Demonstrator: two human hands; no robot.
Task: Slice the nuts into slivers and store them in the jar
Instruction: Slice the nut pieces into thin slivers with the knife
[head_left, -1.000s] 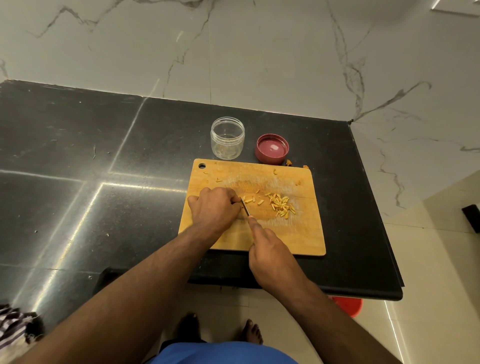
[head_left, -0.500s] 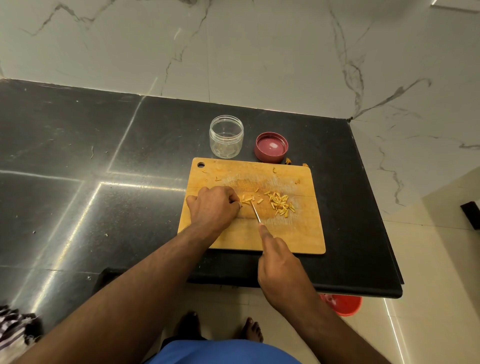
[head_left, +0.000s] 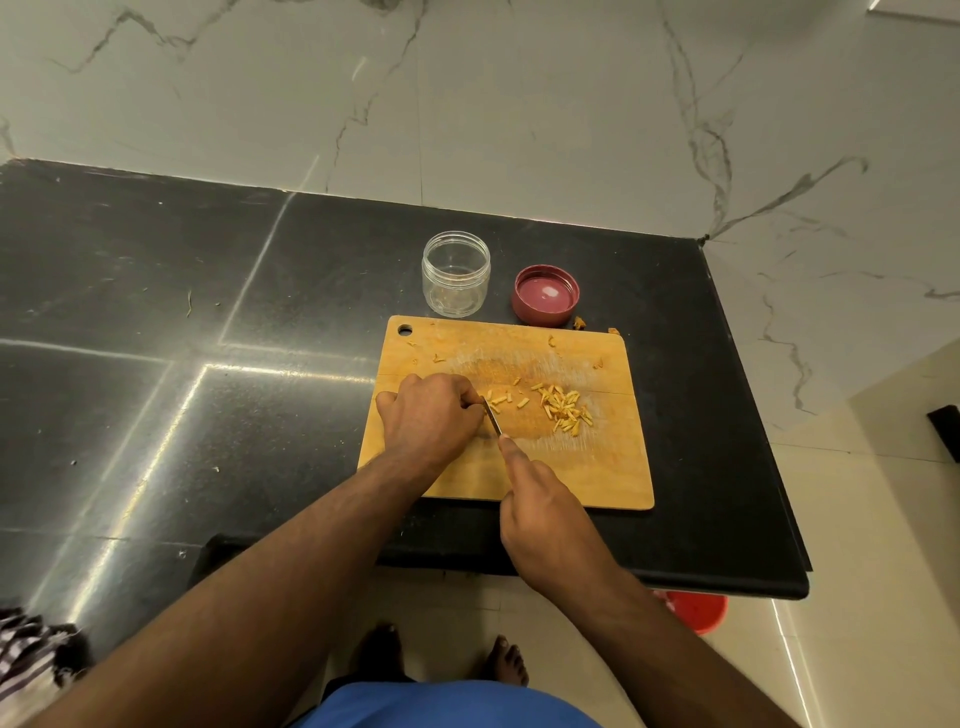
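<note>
Polished black stone countertop (head_left: 156, 322) runs from my far left to a squared corner on the right, backed by a white marble wall with grey veins (head_left: 467, 104); cream floor tiles (head_left: 857, 545) show past its edge. Toward the back stands my clear round plastic jar (head_left: 456, 274), open and upright, with its dark red screw lid (head_left: 545, 295) lying upturned just beside it on the right. In front of both lies my rectangular wooden cutting board (head_left: 613, 467). My left hand (head_left: 431, 415) rests on the board with fingers curled down; whether a nut sits under them I cannot tell. Against those fingertips is the thin steel blade of a small knife (head_left: 493, 417), its handle gripped in my right hand (head_left: 545, 514), forefinger stretched along the spine. Right of the blade lies a loose heap of pale yellow nut slivers (head_left: 563, 410). A red plastic tub (head_left: 696, 610) peeks from beneath the counter edge.
</note>
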